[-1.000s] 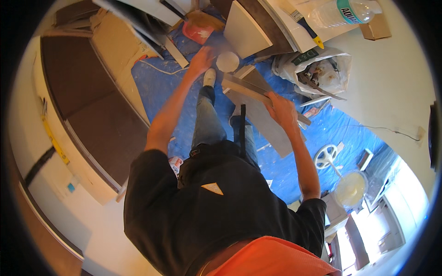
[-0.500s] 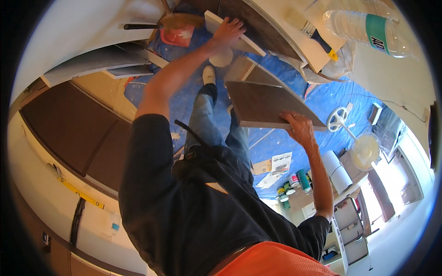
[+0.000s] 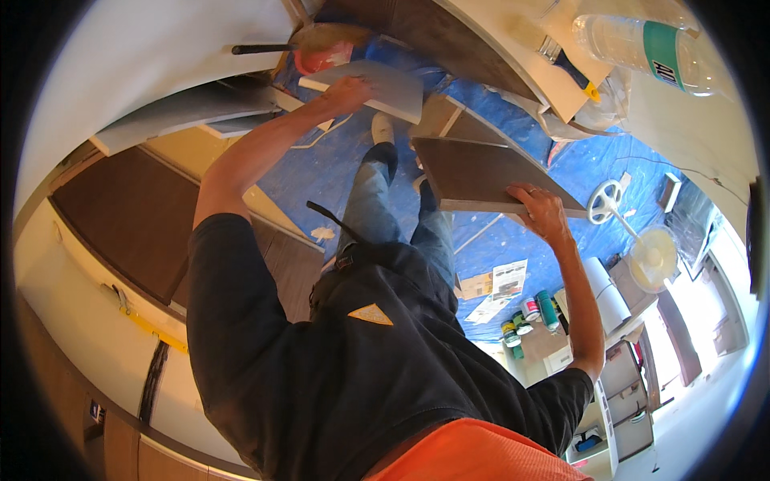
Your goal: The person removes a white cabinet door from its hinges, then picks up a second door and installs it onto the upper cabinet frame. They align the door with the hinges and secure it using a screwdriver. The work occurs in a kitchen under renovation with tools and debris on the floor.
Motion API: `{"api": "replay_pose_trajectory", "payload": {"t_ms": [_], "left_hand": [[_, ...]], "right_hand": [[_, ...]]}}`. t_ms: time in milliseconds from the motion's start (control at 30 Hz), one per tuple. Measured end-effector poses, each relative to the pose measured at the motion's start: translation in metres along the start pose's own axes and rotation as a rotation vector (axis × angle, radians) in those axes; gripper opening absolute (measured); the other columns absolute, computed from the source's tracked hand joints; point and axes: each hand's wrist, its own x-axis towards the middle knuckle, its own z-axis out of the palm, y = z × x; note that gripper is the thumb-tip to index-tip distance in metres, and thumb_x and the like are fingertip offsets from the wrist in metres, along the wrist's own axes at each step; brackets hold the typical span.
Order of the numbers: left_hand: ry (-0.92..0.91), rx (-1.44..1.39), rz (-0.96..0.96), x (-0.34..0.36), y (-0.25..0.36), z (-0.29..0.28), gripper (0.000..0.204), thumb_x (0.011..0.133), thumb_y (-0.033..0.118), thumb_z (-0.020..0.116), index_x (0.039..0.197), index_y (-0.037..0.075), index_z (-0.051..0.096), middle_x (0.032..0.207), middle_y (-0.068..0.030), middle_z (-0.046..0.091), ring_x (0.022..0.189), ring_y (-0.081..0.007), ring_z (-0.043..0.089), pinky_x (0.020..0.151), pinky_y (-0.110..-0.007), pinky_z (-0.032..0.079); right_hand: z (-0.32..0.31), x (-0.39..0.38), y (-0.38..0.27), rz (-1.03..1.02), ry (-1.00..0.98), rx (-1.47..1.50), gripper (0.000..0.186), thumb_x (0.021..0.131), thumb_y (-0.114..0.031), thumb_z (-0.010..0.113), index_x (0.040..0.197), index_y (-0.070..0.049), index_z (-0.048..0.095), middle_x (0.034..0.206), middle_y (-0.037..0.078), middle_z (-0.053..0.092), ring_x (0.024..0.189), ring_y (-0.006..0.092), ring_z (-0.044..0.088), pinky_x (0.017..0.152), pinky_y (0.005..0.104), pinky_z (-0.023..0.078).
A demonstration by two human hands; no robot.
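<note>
Left hand (image 3: 348,94): on the white-edged grey panel (image 3: 399,90); cannot tell how its fingers close.
Right hand (image 3: 541,210): fingers wrapped on the brown panel (image 3: 491,171), near edge.
Panels: apart, over the blue plastic sheet (image 3: 293,175).
Balance: a more central right grip would likely curb tipping; keep corners off the shoe (image 3: 383,127).

You've got 2 hands (image 3: 350,94) (image 3: 539,210), 2 boards (image 3: 399,90) (image 3: 491,172) (1 ea.), 2 shoes (image 3: 383,128) (image 3: 419,184), 1 yel.-tipped brush (image 3: 571,74), 1 wht. wheel (image 3: 605,200).
</note>
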Motion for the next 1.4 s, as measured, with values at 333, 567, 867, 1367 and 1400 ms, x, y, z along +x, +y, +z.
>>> {"api": "replay_pose_trajectory", "payload": {"t_ms": [333,567,867,1367,1400], "left_hand": [[0.131,-0.375,-0.546,-0.181,0.087,-0.004,0.036,0.088,0.018,0.070,0.119,0.004,0.061,0.104,-0.0202,0.065,0.093,-0.0423,0.068,0.080,-0.052,0.057],[0.052,-0.433,-0.813,-0.278,0.151,0.036,0.036,0.083,0.013,0.074,0.116,0.005,0.062,0.106,-0.0169,0.067,0.096,-0.0381,0.068,0.081,-0.047,0.058],[-0.068,-0.573,-1.029,-0.337,0.203,0.086,0.035,0.087,0.016,0.072,0.118,0.004,0.060,0.105,-0.0180,0.066,0.095,-0.0408,0.067,0.082,-0.049,0.057],[0.112,-0.812,-1.028,-0.326,0.217,0.112,0.038,0.091,0.029,0.072,0.115,0.001,0.063,0.104,-0.0243,0.069,0.098,-0.0466,0.067,0.082,-0.052,0.054],[0.116,-0.837,-0.996,-0.323,0.210,0.112,0.042,0.091,0.030,0.072,0.119,0.000,0.063,0.105,-0.0255,0.070,0.099,-0.0471,0.067,0.084,-0.052,0.053]], "right_hand": [[-0.021,0.008,-0.030,0.104,0.046,0.060,0.045,0.082,-0.011,0.076,0.125,-0.012,0.065,0.113,0.019,0.073,0.104,0.0380,0.070,0.088,0.0455,0.057],[-0.076,0.029,-0.103,0.260,0.245,0.199,0.036,0.090,-0.019,0.075,0.124,-0.012,0.067,0.099,0.023,0.074,0.087,0.0401,0.073,0.076,0.0442,0.057],[-0.087,0.158,-0.151,0.044,0.342,0.131,0.038,0.091,-0.021,0.074,0.127,-0.012,0.064,0.103,0.021,0.074,0.087,0.0379,0.073,0.074,0.0448,0.058],[-0.037,0.058,-0.160,0.161,0.293,0.111,0.038,0.088,-0.014,0.067,0.125,-0.013,0.065,0.116,0.015,0.072,0.101,0.0315,0.072,0.081,0.0418,0.060],[-0.034,0.033,-0.162,0.205,0.302,0.144,0.037,0.087,-0.014,0.067,0.125,-0.013,0.066,0.116,0.015,0.072,0.100,0.0315,0.072,0.080,0.0414,0.060]]}}
